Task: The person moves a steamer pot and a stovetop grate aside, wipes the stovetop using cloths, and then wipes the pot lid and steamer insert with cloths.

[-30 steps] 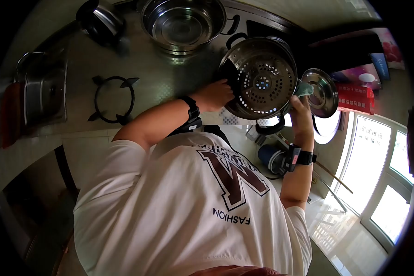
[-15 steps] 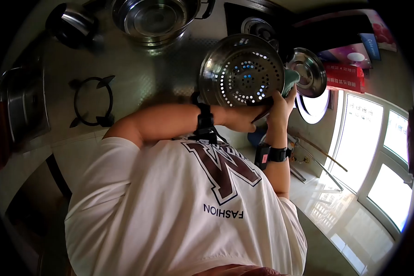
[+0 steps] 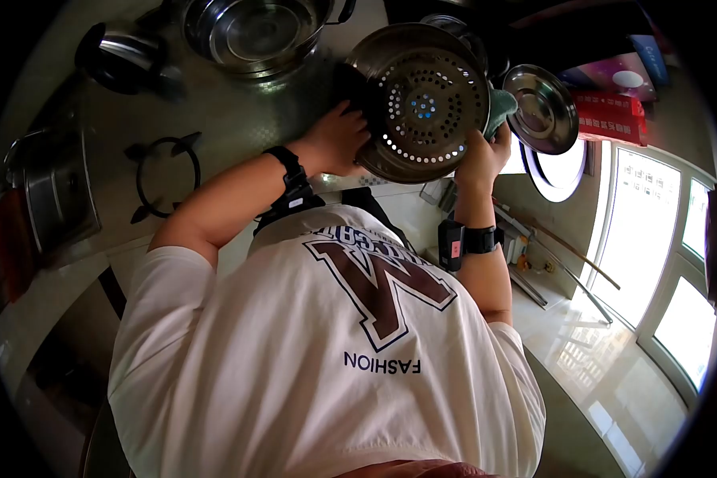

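Observation:
A stainless steel steamer basket (image 3: 434, 76), its base pierced with rings of holes, is held up in front of me, tilted toward the camera. My left hand (image 3: 336, 142) grips its lower left rim, fingers curled at the edge. On the opposite side, my right hand (image 3: 481, 162) holds the rim together with a green cloth (image 3: 499, 110), which is bunched above the fingers. The thumb side of the right hand lies against the metal. A dark part by the basket's left edge is too dim to make out.
A large steel pot (image 3: 255, 36) stands at the back of the counter, beside a dark kettle-like vessel (image 3: 123, 60). A burner grate (image 3: 167, 177) and a steel pan (image 3: 60, 187) lie left. Right are a steel bowl (image 3: 540, 111), a red package (image 3: 613, 118) and a glass door (image 3: 637, 231).
My left hand has moved left from beside the right hand to the basket's left edge. The basket has turned and risen slightly. My right hand keeps hold with the cloth.

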A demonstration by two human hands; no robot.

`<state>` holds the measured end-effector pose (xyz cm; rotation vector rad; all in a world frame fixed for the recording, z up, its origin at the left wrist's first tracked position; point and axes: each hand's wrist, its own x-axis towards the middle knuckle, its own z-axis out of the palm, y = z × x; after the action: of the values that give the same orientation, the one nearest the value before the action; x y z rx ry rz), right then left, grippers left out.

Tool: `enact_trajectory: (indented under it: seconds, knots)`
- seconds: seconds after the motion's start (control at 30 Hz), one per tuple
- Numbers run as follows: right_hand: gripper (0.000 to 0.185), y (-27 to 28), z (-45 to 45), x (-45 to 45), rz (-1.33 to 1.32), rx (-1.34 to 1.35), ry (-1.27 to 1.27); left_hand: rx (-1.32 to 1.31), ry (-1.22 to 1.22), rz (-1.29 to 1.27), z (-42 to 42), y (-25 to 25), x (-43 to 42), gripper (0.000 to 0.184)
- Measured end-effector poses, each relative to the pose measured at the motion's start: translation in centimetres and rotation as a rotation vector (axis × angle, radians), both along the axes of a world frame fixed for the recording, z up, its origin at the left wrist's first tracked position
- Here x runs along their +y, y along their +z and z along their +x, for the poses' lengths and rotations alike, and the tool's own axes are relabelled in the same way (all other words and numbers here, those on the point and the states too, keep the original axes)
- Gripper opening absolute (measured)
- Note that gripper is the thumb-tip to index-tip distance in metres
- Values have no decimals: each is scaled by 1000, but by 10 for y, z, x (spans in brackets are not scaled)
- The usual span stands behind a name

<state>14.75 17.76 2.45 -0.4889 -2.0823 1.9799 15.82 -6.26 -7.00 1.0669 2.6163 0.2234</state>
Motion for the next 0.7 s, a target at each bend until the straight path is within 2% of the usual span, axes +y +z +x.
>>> enact_trajectory:
  seconds: [0.03,0.07,0.13,0.2,0.23,0.3,0.33,0.37,0.43,0.5,0.53,0.57,0.6,0.63,0.7]
  knots:
    - [56,-3,-4,0,83,-16,-23,-204,-25,38,5,8,15,72]
    - [60,-20,-8,7,220,32,-26,-259,-34,113,12,15,27,67]
    - [62,-10,-11,-2,249,36,-6,-317,-42,188,20,27,39,63]
    - [63,-3,-13,-6,328,40,38,-1074,103,900,23,38,39,67]
    - [64,2,-14,-10,367,44,60,-1069,103,901,23,45,37,67]
    - [64,13,-12,-17,545,54,68,-1132,53,1141,24,54,31,75]
    - [64,14,-11,-17,546,55,72,-874,-36,909,25,39,26,77]
    - [64,15,-11,-16,551,32,74,-871,-33,912,23,22,17,77]
    - [64,12,-12,-16,555,13,75,-311,-146,280,14,-10,-9,72]
    - [63,4,-7,-10,567,7,108,83,-19,56,-1,-26,-34,68]
    - [60,-4,-8,-3,455,-44,103,88,-19,60,-1,-26,-37,68]
    - [60,-16,-10,2,456,-38,100,186,88,97,-4,-27,-40,67]
    - [55,-29,-10,6,275,-9,37,279,195,132,-5,-26,-42,67]
    - [51,-32,-9,5,93,12,-21,275,197,131,0,-10,-37,67]
    - [49,-35,-8,5,59,49,23,-317,102,76,12,23,-13,66]
